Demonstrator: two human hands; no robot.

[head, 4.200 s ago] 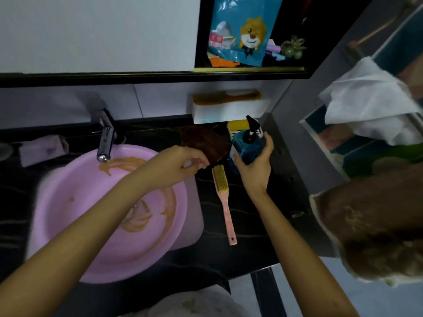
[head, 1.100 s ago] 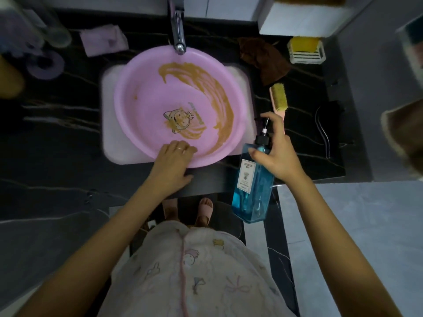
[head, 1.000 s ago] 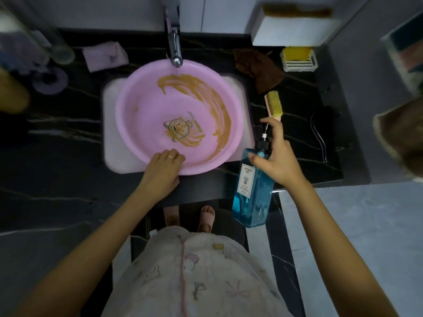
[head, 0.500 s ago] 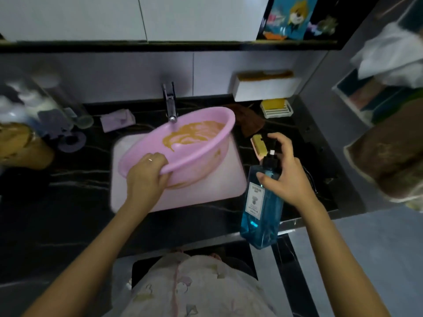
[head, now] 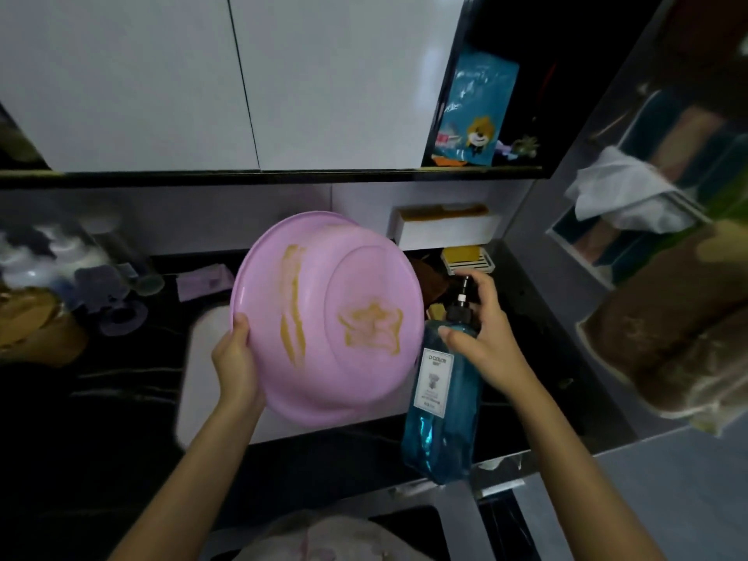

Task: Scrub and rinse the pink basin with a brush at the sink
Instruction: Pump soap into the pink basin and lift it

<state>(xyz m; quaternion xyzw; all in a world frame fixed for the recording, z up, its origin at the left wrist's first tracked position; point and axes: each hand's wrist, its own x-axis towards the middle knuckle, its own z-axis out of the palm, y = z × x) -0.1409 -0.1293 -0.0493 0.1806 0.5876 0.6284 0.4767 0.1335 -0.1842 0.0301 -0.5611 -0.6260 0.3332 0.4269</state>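
The pink basin [head: 324, 317] is lifted above the white sink [head: 202, 378] and tipped up, its underside facing me. Brown smears streak its side, and a brown star-shaped smear marks its base. My left hand [head: 236, 366] grips the basin's near left rim. My right hand [head: 481, 334] holds a tall blue pump bottle [head: 443, 402] by the neck, a finger over the black pump head, just right of the basin. A small piece of the brush's bristle head [head: 435, 310] shows between the basin and the bottle; the rest of the brush is hidden.
A yellow soap in a white dish [head: 465, 259] and a brown cloth [head: 429, 277] lie on the black counter [head: 101, 398] behind the bottle. A purple cloth [head: 202, 279] and blurred jars [head: 48, 257] stand at the left. A white wall box [head: 445, 226] and cabinets hang above.
My left hand has raised the basin out of the sink and turned it from tilted to bottom-up facing me. The bottle in my right hand has stayed beside it.
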